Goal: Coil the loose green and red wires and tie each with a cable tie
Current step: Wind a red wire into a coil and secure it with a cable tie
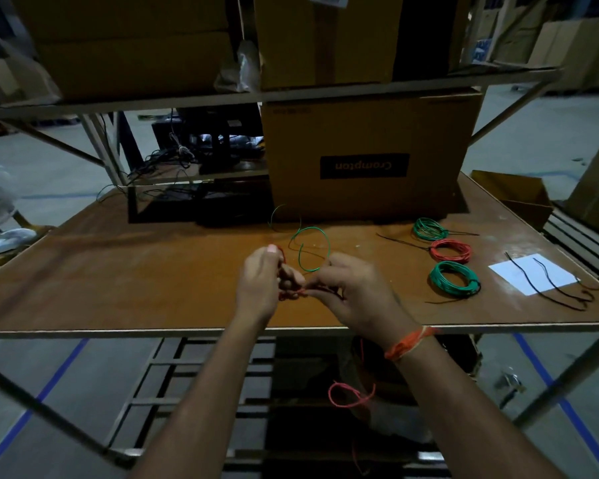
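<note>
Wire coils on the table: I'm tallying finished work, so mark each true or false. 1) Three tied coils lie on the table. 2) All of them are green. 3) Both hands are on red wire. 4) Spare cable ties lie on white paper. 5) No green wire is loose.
1) True: coils.
2) False: the middle one is red.
3) True: left hand, right hand, red wire.
4) True: ties, paper.
5) False: loose green wire.
</note>
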Available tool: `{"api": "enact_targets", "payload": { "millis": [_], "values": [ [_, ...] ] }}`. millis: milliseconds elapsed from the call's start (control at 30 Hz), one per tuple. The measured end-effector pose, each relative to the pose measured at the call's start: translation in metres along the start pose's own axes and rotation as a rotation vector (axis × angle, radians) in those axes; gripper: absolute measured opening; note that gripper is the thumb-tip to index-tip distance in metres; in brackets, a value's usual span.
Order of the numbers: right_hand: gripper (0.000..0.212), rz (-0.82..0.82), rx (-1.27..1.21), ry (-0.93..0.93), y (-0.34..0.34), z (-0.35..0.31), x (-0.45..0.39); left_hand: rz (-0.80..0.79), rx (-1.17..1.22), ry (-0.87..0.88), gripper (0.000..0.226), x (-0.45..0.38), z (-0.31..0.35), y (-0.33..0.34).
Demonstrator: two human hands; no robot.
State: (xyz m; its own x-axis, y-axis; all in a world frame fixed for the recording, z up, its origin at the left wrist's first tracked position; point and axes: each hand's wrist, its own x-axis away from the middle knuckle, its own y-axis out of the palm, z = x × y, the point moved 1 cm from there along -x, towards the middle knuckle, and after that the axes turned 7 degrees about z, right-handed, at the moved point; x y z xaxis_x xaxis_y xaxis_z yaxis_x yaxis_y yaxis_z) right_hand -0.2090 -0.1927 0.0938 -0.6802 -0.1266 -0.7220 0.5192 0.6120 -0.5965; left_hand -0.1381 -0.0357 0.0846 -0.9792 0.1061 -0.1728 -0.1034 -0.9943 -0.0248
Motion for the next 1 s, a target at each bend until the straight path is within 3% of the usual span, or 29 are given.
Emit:
{"api": "enact_targets", "payload": {
  "millis": [133, 300, 433, 567, 767, 1000],
  "values": [
    [0.009, -0.028, -0.074, 0.069, -0.012, 0.001, -0.013, -0.113, -0.008, 0.037, 0.036, -0.001, -0.010, 0.005],
    [0.008, -0.059, -0.170, 0.234, -0.016, 0.014, -0.010, -0.187, 0.036, -0.072, 0.035, 0.001, -0.004, -0.002],
    [0.007, 0.013, -0.117, 0.206, -0.010, 0.020, -0.012, -0.366, 0.052, -0.204, 0.039, 0.008, -0.003, -0.001],
    [0.006, 0.067, -0.117, 0.245, -0.001, 0.027, -0.008, -0.502, 0.224, -0.317, 0.041, 0.013, 0.003, 0.002],
    [0.033, -0.068, -0.645, 0.653, 0.012, 0.019, 0.008, -0.459, 0.508, -0.457, 0.040, 0.010, 0.005, -0.002],
    [0.013, -0.236, -0.572, 0.739, 0.018, 0.038, 0.016, -0.359, 0.662, -0.517, 0.039, 0.004, 0.007, -0.006]
  ]
}}
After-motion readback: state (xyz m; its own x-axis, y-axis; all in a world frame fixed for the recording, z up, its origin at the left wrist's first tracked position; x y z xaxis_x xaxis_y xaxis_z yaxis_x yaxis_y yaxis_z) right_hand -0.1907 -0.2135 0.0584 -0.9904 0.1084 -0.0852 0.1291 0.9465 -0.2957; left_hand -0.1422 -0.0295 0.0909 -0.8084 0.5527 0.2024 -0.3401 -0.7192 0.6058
